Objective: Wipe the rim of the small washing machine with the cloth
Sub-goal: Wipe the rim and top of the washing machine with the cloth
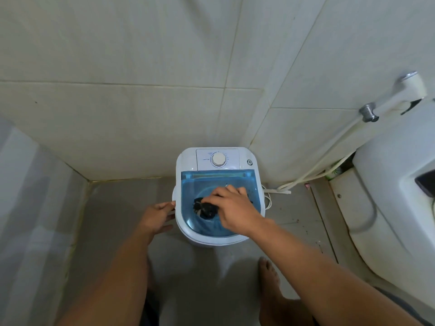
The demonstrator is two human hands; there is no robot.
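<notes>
Two hands, right hand (pixel 231 208) gripping dark cloth (pixel 205 208)

My right hand (pixel 231 209) covers most of the dark cloth (pixel 205 209), so I can't tell how I'm gripping it. Dial (pixel 218 159) markings too small to read. Toilet (pixel 395 184) cut off by the right edge.
</notes>
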